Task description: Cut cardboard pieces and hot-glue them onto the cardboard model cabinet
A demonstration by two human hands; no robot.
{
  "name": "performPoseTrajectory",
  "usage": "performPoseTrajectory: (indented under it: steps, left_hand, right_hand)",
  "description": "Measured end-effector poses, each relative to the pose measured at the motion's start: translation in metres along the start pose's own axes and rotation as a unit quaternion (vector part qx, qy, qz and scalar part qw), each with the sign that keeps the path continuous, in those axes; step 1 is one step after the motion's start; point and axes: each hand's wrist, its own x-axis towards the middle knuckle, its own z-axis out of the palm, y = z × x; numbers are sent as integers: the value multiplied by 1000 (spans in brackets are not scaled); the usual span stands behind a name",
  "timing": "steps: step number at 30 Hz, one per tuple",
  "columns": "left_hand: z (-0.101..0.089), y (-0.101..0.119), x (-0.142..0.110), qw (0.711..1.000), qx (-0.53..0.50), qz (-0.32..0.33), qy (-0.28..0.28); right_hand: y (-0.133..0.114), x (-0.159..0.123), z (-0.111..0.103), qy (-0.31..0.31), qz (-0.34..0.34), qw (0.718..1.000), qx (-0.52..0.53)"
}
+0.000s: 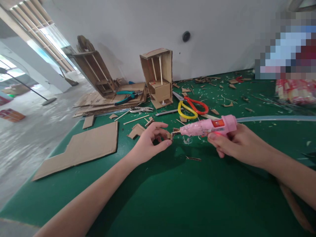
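Observation:
My right hand (pixel 237 143) is wrapped round a pink hot glue gun (pixel 201 127), with a clear glue stick (pixel 276 118) running out of its back. The gun's nozzle points left, at a small cardboard piece (pixel 169 135) pinched between the thumb and fingers of my left hand (pixel 154 140). Nozzle and piece look to be touching or very close. Strands of glue (pixel 187 140) lie under the gun. Behind it rest scissors (pixel 191 108) with one yellow and one red handle.
Two cardboard box structures with sticks inside, one at the centre (pixel 168 72) and one at the left (pixel 98 70), stand near the wall. Pliers (pixel 127 96), a metal hole punch (pixel 142 109), a flat cut cardboard sheet (pixel 91 144) and scattered scraps lie on the green table (pixel 158 204).

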Motion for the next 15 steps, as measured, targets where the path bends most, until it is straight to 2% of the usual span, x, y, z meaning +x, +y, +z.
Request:
performPoseTrajectory:
  steps: [7, 15]
  left_hand:
    - [1, 4, 0, 1000, 4, -5, 3]
    - [1, 3, -1, 1000, 14, -6, 0]
  right_hand:
    - [-3, 1, 0, -24, -26, 999, 16]
    - [1, 3, 0, -9, -3, 1000, 5]
